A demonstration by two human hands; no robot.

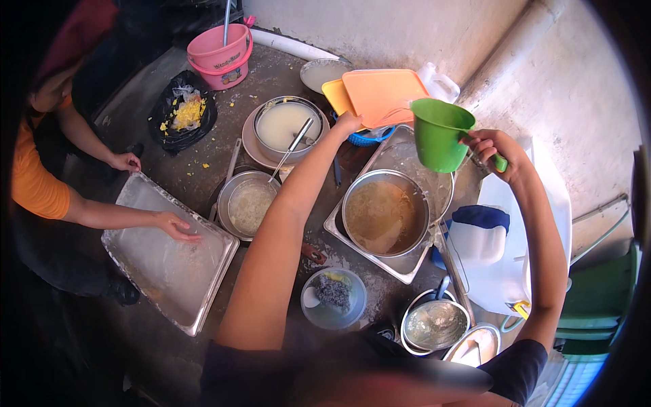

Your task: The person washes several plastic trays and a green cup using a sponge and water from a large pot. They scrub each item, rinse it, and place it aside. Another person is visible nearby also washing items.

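A green plastic dipper is raised over the work area, its handle gripped by my right hand. My left hand reaches to the near edge of an orange tray and a yellow tray; whether its fingers hold either one is hard to tell. These trays lie above a blue plastic basket. Below the dipper, a metal pot of cloudy brown liquid stands on a rectangular metal tray. Left of my forearm are a bowl of whitish liquid with a ladle and a metal pan.
At left, a co-worker's hands touch or hover at stacked metal trays. A pink bucket and a black bag of yellow scraps are behind. Near me stand a clear tub and metal bowls; a white jug is right.
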